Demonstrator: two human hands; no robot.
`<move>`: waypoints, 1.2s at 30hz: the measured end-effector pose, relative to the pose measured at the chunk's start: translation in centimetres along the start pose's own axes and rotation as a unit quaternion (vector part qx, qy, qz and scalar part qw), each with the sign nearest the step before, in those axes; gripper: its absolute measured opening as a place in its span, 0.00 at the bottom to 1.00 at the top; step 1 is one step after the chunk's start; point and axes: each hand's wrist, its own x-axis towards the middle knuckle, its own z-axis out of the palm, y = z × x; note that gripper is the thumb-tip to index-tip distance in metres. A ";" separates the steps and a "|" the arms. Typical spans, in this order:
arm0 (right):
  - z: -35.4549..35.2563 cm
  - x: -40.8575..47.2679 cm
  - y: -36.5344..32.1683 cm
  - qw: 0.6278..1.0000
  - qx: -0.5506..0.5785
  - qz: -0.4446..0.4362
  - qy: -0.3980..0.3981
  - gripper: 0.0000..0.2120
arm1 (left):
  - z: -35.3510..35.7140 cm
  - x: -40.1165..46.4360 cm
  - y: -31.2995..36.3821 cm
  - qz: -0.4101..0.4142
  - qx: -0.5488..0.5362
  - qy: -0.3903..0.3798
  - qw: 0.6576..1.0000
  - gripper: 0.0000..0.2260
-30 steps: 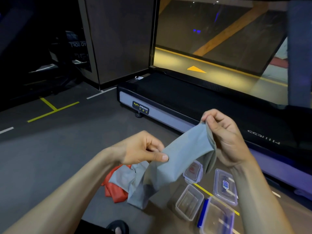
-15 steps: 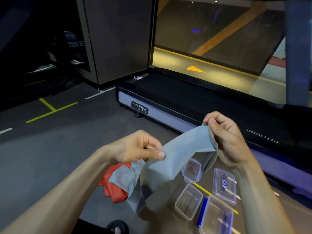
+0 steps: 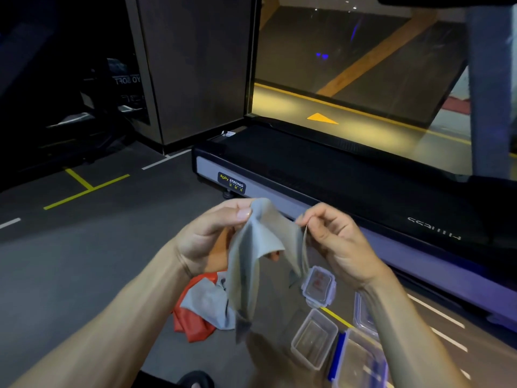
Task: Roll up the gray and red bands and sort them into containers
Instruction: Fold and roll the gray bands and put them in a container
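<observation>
Nearest, low on the floor, stand two open clear plastic boxes: a small one [image 3: 314, 338] and a larger one with a blue clip edge [image 3: 356, 359], both hard, glossy and square-cornered, with two loose lids [image 3: 319, 285] beyond them. Just left lies a heap of bands [image 3: 204, 312], gray over red, limp and crumpled. Above the heap the left hand [image 3: 207, 242] and right hand [image 3: 335, 242] hold a gray band [image 3: 251, 261] in the air, each pinching its top edge between thumb and fingertips, a little apart, so the sheet sags between them and hangs in soft folds. It looks thin, light and rubbery, with no stiffness of its own; it will probably cling and stretch rather than slide, so a neat roll likely calls for flattening it and starting from one short end with both hands. Farther off runs a treadmill [image 3: 321, 175], matte black belt on a smooth gray frame, on dark speckled flooring.
</observation>
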 end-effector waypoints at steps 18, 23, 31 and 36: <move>2.7 0.5 -0.9 0.992 -0.047 -0.029 -0.116 0.07 | -0.7 0.2 -0.9 -0.121 0.151 0.045 0.980 0.27; 2.1 0.2 -1.6 0.980 -0.149 -0.015 -0.133 0.08 | -0.8 0.0 -1.1 -0.141 0.212 0.027 0.967 0.20; 1.9 0.1 -1.4 0.968 -0.209 -0.010 -0.137 0.07 | -0.2 -0.1 -0.6 -0.116 0.317 0.024 0.941 0.18; 1.4 0.3 -1.5 0.958 -0.247 0.003 -0.146 0.06 | -0.6 -0.1 -0.6 -0.120 0.338 0.020 0.933 0.14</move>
